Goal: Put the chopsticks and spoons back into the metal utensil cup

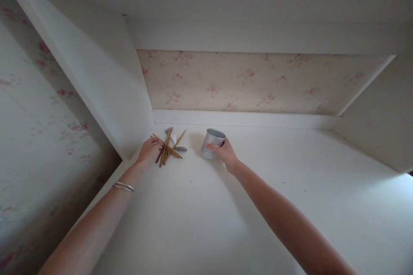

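The left hand [150, 150] is touching crossed chopsticks [166, 148] on the worktop [193, 215], its grip impossible to tell from here; the right hand [228, 154] is holding a metal cup [211, 139] nearby. Because chopsticks and spoons [181, 149] are overlapping, tugging one could be scattering others.

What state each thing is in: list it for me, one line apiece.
Metal cup: mouth up, held at its side; whether tilted, cannot tell.
Chopsticks: lying crossed in a loose heap.
Metal spoon: lying flat, partly covered by chopsticks.
White piece: among the chopsticks, partly hidden.
Left hand: fingers at the heap; grip unclear.
Right hand: closed around the cup.
Bangles: worn on the left wrist.
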`<state>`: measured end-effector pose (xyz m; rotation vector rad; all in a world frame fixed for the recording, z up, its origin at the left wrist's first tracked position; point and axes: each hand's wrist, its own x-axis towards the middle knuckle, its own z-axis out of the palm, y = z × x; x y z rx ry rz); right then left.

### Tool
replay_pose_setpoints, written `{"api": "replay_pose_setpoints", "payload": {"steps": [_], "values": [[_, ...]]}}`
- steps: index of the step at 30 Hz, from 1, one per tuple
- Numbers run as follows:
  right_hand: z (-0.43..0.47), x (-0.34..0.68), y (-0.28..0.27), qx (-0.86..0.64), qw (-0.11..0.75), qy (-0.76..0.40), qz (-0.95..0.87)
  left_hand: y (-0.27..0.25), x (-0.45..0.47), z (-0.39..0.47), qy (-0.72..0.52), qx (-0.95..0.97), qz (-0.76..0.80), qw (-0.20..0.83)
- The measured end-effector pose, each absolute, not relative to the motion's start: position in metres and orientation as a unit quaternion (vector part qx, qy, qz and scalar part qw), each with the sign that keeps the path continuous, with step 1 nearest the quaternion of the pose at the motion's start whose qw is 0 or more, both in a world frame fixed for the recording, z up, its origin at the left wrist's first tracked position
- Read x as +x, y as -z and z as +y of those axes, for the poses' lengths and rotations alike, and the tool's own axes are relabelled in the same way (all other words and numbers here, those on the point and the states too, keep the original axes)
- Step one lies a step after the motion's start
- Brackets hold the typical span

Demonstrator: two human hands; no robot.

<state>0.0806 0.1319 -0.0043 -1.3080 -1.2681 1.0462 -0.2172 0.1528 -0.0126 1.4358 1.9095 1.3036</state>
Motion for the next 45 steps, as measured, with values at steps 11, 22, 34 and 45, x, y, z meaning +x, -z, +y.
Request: {"api": "replay_pose_setpoints", "payload": {"steps": [11,22,34,45], "values": [[0.228,0.028,0.009,-0.616,0.473,-0.276,-0.566,0.026,-0.175,0.08,-0.457,0.68,0.564,0.105],[0.209,0.019,0.002,-0.632,0.433,-0.319,-0.559,0.027,-0.145,0.057,-0.333,0.737,0.532,0.25],[0.017,0.084,0.018,-0.474,0.332,-0.593,-0.559,0.013,-0.093,0.037,-0.351,0.711,0.505,0.341],[0.009,0.114,0.036,-0.494,0.343,-0.446,-0.663,0.028,-0.04,0.023,-0.358,0.672,0.47,0.447]]}}
